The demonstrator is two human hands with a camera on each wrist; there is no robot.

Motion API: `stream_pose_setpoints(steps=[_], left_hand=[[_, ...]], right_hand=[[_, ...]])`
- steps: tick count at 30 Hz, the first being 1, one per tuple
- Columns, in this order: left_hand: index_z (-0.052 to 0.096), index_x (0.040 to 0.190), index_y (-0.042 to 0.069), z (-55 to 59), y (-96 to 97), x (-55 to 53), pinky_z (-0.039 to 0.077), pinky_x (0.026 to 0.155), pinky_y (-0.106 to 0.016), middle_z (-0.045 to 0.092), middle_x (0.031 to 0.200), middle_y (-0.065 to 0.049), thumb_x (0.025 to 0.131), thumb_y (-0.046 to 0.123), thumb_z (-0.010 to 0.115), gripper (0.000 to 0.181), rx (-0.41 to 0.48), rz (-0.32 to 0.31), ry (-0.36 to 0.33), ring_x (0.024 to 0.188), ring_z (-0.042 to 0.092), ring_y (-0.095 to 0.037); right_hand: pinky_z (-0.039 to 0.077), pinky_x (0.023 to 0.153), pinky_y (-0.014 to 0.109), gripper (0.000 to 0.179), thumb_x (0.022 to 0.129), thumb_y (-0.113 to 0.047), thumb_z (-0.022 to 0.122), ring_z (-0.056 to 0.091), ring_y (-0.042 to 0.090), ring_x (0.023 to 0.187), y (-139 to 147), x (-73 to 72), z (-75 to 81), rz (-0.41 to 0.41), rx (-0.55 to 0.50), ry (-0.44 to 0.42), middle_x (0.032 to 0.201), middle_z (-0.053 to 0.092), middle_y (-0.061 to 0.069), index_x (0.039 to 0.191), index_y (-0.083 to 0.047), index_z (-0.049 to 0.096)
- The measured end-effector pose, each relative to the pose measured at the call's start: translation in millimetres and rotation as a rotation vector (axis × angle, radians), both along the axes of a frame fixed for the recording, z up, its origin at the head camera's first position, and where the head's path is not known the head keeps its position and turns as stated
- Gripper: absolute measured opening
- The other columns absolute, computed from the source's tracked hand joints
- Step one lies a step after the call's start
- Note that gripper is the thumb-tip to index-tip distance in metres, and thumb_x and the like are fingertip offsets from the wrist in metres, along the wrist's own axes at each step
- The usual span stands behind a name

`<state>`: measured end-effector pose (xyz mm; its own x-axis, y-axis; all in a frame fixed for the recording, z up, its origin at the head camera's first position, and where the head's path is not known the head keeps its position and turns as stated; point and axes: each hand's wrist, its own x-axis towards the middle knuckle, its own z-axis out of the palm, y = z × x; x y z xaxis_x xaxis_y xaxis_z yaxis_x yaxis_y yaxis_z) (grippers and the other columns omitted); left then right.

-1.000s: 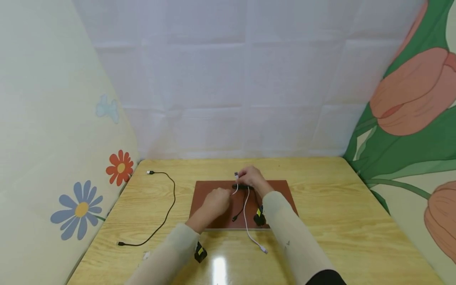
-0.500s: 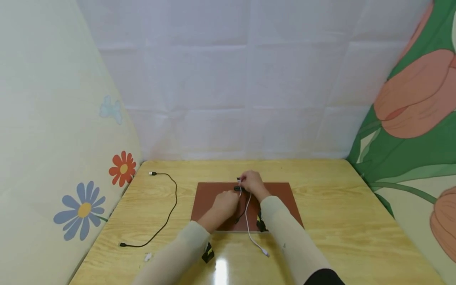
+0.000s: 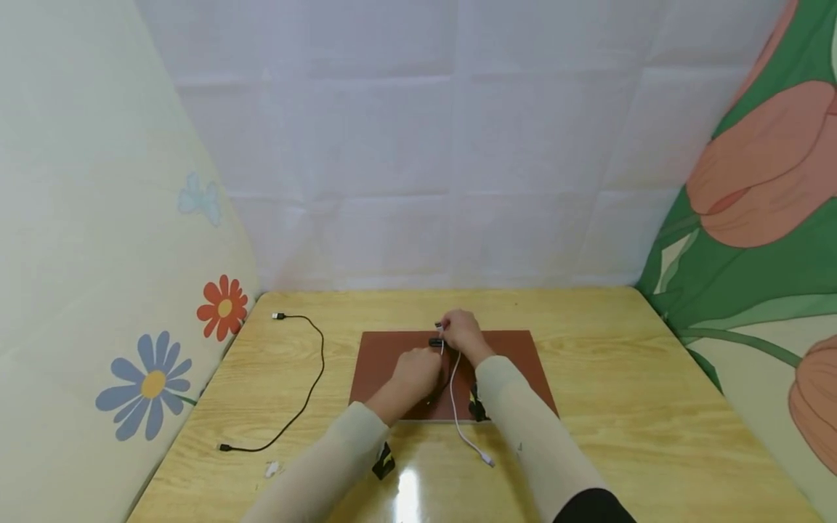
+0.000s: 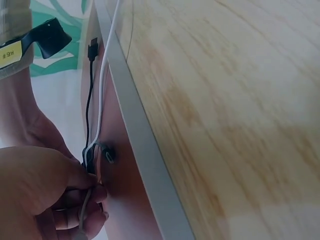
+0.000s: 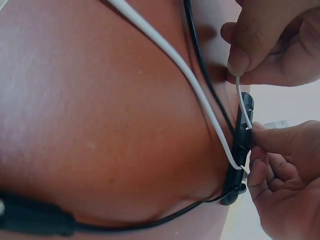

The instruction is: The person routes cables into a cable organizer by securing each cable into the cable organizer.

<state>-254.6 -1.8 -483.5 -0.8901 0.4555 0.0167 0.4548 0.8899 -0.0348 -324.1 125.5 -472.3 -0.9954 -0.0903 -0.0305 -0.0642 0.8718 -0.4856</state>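
A black cable holder strip (image 5: pixel 239 150) sits by the far edge of a brown board (image 3: pixel 386 349), with white and black cables running at its slots. My left hand (image 3: pixel 417 374) pinches a thin white cable (image 5: pixel 241 95) on the near side of the strip. On the far side, my right hand (image 3: pixel 463 333) pinches that cable near its silver USB plug (image 5: pixel 277 124). Another stretch of white cable (image 3: pixel 454 392) passes from the strip towards the front, where its white connector (image 3: pixel 487 460) lies. Whether both white stretches are one cable I cannot tell.
A separate black USB cable (image 3: pixel 320 363) lies curved on the table's left. A small white scrap (image 3: pixel 272 469) is near the left sleeve. Black cable ends, one with a plug (image 4: pixel 93 50), extend from the strip over the board. A white sheet (image 3: pixel 392 145) hangs behind the table.
My left hand has moved right, closer to the right hand and the strip, with the white cable still pinched. The right hand stays at the plug. The head view has shifted slightly.
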Motion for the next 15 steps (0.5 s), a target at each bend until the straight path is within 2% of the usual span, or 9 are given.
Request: stream_pose_setpoints(steps=[4, 7, 12, 15], left_hand=[[0.067, 0.072, 0.015, 0.4, -0.1, 3.3, 0.055, 0.056, -0.038, 0.070, 0.084, -0.004, 0.095, 0.022, 0.068, 0.024, -0.011, -0.015, -0.014, 0.071, 0.066, -0.022], [0.068, 0.073, 0.015, -2.0, -0.9, 5.8, 0.055, 0.056, -0.036, 0.069, 0.083, -0.003, 0.094, 0.020, 0.070, 0.022, -0.055, -0.048, -0.006, 0.071, 0.065, -0.019], [0.071, 0.076, 0.018, -7.0, -2.4, 12.0, 0.055, 0.057, -0.032, 0.066, 0.084, 0.000, 0.094, 0.018, 0.072, 0.017, -0.138, -0.132, 0.068, 0.072, 0.063, -0.015], [0.073, 0.079, 0.019, -8.1, -1.9, 17.8, 0.054, 0.055, -0.031, 0.066, 0.084, 0.001, 0.095, 0.018, 0.071, 0.016, -0.161, -0.146, 0.115, 0.073, 0.061, -0.014]], right_hand=[[0.051, 0.073, 0.036, 0.013, 0.090, -0.012, 0.077, 0.061, 0.024, 0.082, 0, 0.2, -1.4, 0.003, 0.008, 0.002, 0.090, 0.070, 0.008, 0.081, -0.007, 0.070], [0.052, 0.073, 0.036, 0.011, 0.089, -0.012, 0.078, 0.061, 0.024, 0.082, 0, 0.6, -1.0, -0.003, 0.002, -0.007, 0.090, 0.070, 0.008, 0.082, -0.007, 0.071], [0.048, 0.067, 0.034, 0.014, 0.091, -0.013, 0.076, 0.058, 0.023, 0.077, 0, 0.8, 2.7, -0.037, 0.007, -0.055, 0.086, 0.067, 0.007, 0.080, -0.007, 0.070], [0.048, 0.066, 0.033, 0.015, 0.092, -0.016, 0.076, 0.058, 0.022, 0.077, 0, 0.0, 6.1, -0.054, 0.018, -0.080, 0.088, 0.067, 0.007, 0.081, -0.008, 0.071]])
